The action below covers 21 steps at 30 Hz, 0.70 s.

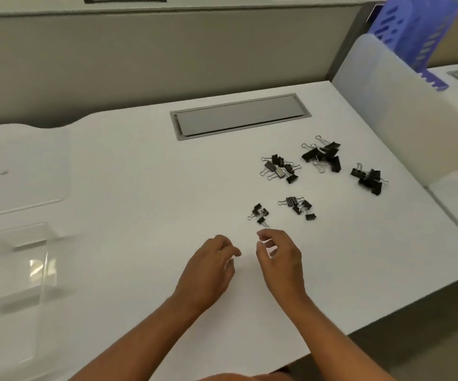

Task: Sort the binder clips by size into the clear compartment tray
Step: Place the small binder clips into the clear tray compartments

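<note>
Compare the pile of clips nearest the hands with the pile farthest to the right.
The nearest pile holds the smallest clips; the right pile holds much bigger ones. The nearest pile lies just beyond the right hand, while the right pile sits far off toward the frosted divider. The nearest pile shows its wire handles clearly; the right pile looks mostly solid black. Both are black binder clips, loose on the white desk.

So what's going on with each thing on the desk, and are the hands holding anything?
Left hand: fingers loosely curled, holding nothing.
Right hand: fingers loosely curled, holding nothing, just short of the smallest clips.
Binder clips: five loose piles on the desk, none in the tray.
Smallest clip pile: nearest the hands, untouched.
Clear tray: at the left of the desk, no clips visible in it.
Desk cable hatch: lid closed.
</note>
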### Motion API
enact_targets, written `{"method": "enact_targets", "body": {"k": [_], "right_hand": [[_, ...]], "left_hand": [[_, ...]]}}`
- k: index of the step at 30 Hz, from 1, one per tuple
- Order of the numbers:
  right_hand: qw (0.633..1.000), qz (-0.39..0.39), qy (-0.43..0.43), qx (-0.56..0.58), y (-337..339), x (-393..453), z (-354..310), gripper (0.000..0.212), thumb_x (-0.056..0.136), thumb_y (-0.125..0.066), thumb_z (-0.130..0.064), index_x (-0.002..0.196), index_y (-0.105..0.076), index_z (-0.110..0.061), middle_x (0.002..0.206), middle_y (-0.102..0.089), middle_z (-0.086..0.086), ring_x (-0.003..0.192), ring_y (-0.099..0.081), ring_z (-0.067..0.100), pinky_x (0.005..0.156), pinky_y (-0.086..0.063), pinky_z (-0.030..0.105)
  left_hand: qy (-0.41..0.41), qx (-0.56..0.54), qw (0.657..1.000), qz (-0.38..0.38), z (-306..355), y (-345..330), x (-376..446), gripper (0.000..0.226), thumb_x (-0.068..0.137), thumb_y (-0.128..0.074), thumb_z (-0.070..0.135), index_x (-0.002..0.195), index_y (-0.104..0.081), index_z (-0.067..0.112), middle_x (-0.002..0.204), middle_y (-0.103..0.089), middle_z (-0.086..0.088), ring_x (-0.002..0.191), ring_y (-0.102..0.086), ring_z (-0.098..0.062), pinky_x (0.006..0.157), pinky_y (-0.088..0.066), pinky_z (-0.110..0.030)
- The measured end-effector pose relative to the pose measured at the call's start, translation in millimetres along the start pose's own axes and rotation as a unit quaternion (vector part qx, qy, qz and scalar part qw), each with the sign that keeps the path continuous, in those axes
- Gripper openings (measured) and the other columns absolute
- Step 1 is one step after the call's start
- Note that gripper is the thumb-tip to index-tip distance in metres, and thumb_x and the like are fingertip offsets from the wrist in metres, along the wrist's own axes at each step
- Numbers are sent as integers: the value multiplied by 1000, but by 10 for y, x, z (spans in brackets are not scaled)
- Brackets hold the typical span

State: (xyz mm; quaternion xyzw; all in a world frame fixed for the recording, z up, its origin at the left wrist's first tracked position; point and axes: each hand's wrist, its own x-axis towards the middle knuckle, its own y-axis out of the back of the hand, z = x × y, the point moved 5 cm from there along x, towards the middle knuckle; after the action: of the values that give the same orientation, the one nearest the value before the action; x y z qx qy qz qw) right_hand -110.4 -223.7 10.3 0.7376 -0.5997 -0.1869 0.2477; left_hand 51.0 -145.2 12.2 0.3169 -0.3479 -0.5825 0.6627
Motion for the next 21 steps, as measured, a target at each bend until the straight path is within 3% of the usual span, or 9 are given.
{"method": "enact_targets", "body": {"k": [5, 8, 15, 18, 20, 21], "right_hand": [[995, -18, 50, -81, -18, 604, 397, 35, 90, -81, -23, 122, -66, -23, 113, -64, -12, 101, -61, 15, 86, -53, 31], [992, -22, 76, -103, -91, 804, 485, 36, 87, -84, -32, 117, -68, -19, 110, -69, -7, 101, -61, 18, 83, -52, 29], [992, -33, 100, -73, -71, 874, 613, 19, 87, -82, -25, 102, -70, -22, 98, -69, -11, 92, -60, 15, 75, -55, 34], [994, -40, 98, -8, -19, 905, 603, 23, 80, -83, -14, 99, -72, -20, 95, -67, -10, 87, -64, 11, 76, -55, 25], [994, -44, 36, 88, 66, 948, 594, 24, 79, -80, -3, 96, -74, -18, 93, -64, -8, 80, -64, 6, 73, -51, 15], [987, -53, -35, 150, 108, 985, 610, 25, 80, -77, 2, 95, -75, -18, 92, -65, -5, 75, -63, 5, 71, -50, 14]], "left_hand": [[25, 52, 998, -8, 55, -357, 818, 43, 103, -57, 16, 145, -56, 16, 134, -58, -5, 111, -61, -27, 88, -55, -40], [65, 87, 994, -11, 29, -507, 1120, 47, 106, -51, 22, 152, -44, 17, 130, -53, -7, 104, -56, -29, 82, -53, -43], [86, 94, 991, 35, -20, -648, 1099, 22, 105, -56, 23, 121, -69, 17, 115, -59, -4, 94, -56, -27, 79, -52, -42], [79, 89, 990, 80, -35, -637, 1000, 13, 98, -68, 19, 108, -73, 13, 107, -65, -4, 91, -60, -27, 80, -54, -41], [87, 60, 990, 95, -11, -593, 926, 10, 94, -73, 15, 104, -70, 15, 102, -66, 0, 91, -59, -24, 82, -53, -40], [102, 42, 989, 94, 4, -577, 888, 10, 93, -73, 13, 101, -68, 17, 100, -67, 4, 90, -59, -21, 82, -53, -40]]}}
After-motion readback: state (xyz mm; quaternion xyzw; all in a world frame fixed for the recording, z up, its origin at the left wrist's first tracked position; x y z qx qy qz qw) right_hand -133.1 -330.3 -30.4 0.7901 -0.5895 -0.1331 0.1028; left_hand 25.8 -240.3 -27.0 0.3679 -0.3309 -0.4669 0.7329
